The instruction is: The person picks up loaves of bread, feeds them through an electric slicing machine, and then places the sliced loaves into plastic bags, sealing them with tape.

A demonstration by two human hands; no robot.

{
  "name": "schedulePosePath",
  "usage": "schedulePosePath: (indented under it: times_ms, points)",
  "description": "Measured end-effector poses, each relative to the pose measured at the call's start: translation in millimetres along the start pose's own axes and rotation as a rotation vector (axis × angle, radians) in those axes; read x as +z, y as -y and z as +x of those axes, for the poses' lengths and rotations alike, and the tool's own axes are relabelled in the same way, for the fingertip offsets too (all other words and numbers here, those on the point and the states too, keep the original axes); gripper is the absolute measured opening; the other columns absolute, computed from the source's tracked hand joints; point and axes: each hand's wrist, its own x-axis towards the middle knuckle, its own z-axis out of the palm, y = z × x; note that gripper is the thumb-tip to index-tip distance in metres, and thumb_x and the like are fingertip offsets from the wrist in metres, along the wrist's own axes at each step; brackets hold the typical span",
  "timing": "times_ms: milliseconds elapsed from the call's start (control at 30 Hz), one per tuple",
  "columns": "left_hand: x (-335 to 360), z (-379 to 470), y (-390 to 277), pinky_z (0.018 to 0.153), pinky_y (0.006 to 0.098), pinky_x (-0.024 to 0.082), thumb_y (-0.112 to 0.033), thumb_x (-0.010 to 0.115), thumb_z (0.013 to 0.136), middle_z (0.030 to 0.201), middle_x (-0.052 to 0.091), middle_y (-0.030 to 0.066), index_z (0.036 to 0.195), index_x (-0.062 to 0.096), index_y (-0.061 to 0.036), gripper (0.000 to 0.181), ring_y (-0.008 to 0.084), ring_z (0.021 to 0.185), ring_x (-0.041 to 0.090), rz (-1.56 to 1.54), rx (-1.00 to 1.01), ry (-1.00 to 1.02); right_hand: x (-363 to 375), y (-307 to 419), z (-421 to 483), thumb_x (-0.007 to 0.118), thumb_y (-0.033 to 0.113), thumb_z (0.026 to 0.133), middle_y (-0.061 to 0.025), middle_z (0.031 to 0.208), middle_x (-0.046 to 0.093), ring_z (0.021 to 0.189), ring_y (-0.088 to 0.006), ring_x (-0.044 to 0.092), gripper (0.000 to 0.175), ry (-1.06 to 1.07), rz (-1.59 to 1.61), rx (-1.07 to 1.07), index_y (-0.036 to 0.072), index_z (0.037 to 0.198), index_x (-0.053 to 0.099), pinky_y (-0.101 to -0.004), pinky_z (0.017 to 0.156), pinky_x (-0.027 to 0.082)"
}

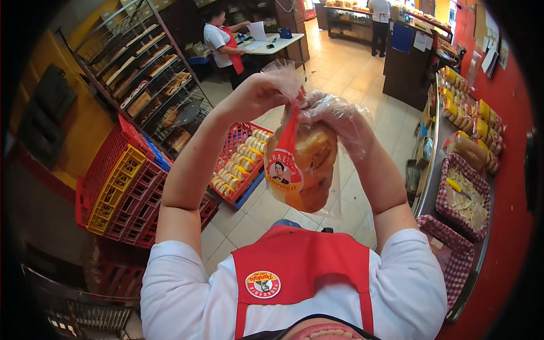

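Note:
A clear plastic bag of bread (pixel 312 170) with a red and yellow printed band hangs in front of my chest. Its gathered neck is pinched between both raised hands. My left hand (pixel 265 95), bare and at the picture's left, grips the twisted neck just under the flared bag top (pixel 282 78). In a clear plastic glove, my right hand (pixel 329 110) closes round the neck beside it, right above the bread. The fingertips of the two hands meet and partly hide each other.
Red crate (pixel 238 187) of packaged rolls on the floor; stacked crates (pixel 127 195) and bread rack (pixel 140 68) at left. Right, a metal counter (pixel 433 148) holds bagged breads (pixel 471 148) and cloth-lined baskets (pixel 463 161). A person (pixel 223 44) stands at a white table (pixel 280 44); another (pixel 379 25) stands farther back.

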Motion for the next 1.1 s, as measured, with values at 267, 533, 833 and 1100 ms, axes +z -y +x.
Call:
schedulePosePath:
  times_ms: [267, 533, 833, 1100]
  points:
    - [-1.4, -1.8, 0.5, 0.078, 0.0294, 0.047, -0.002, 0.063, 0.078, 0.092, 0.061, 0.0073, 0.083, 0.066, -0.0011, 0.006, 0.0161, 0.088, 0.058, -0.001, -0.02, 0.04, 4.2, -1.8, 1.3, 0.067, 0.001, 0.071, -0.005, 0.08, 0.064, 0.077, -0.0129, 0.06, 0.019, 0.129, 0.015, 0.019, 0.001, 0.09, 0.065, -0.0251, 0.076, 0.047]
    - [5.8, -5.7, 3.6, 0.076, 0.0309, 0.047, 0.003, 0.061, 0.076, 0.091, 0.059, 0.0085, 0.087, 0.06, -0.0004, 0.012, 0.0206, 0.087, 0.058, 0.225, 0.051, 0.002, -4.0, -14.8, 12.5, 0.066, 0.001, 0.07, -0.0054, 0.081, 0.064, 0.078, -0.0128, 0.061, 0.02, 0.165, 0.039, 0.022, 0.0, 0.091, 0.065, -0.0254, 0.075, 0.047]
    - [-7.9, -4.7, 15.1, 0.08, 0.0326, 0.046, 0.007, 0.059, 0.072, 0.101, 0.057, 0.012, 0.098, 0.06, -0.0024, 0.027, 0.0288, 0.094, 0.056, 0.497, 0.056, 0.106, -12.0, -18.5, 31.8, 0.065, -0.002, 0.073, -0.0079, 0.094, 0.064, 0.083, -0.0147, 0.062, 0.032, 0.169, 0.093, 0.023, -0.003, 0.105, 0.06, -0.0254, 0.078, 0.049]
    - [-37.5, 1.8, 51.1, 0.083, 0.0329, 0.045, -0.001, 0.063, 0.073, 0.101, 0.059, 0.0114, 0.094, 0.058, -0.001, 0.021, 0.0248, 0.096, 0.057, 0.384, -0.06, 0.144, -50.4, -39.5, 75.1, 0.069, 0.001, 0.073, -0.0126, 0.099, 0.064, 0.088, -0.0171, 0.062, 0.038, 0.163, 0.106, 0.089, -0.007, 0.108, 0.057, -0.0281, 0.082, 0.049]
